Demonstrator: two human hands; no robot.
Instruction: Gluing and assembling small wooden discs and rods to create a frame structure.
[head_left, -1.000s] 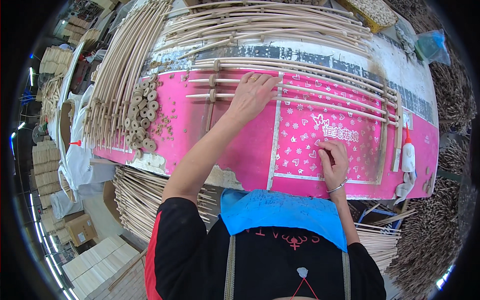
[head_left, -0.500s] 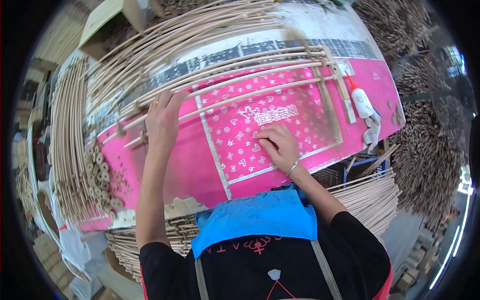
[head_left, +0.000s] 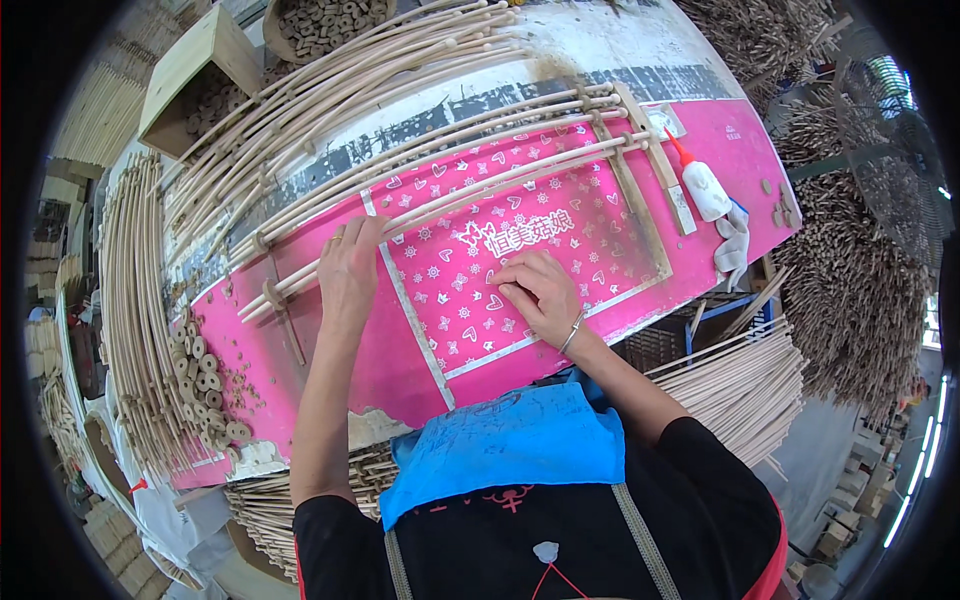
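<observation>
My left hand is closed over two long, pale wooden rods lying close side by side across the pink table mat. A round wooden piece sits around these rods at their left end, and another near their right end. Just beyond lies a second pair of rods, also with round pieces on it. My right hand hovers over the printed part of the mat, thumb and fingers pinched together. Whatever is between those fingertips, if anything, is hidden.
A wooden stop bar stands at the rods' right ends. Beside it lie a white glue bottle with red nozzle and a whitish cloth. Wooden rings pile up on the left, near bundled rods. A wooden box stands behind.
One rod has come nearer, so the two front rods now lie side by side instead of apart. My left hand has shifted toward me and rightward. The whole view has moved slightly.
</observation>
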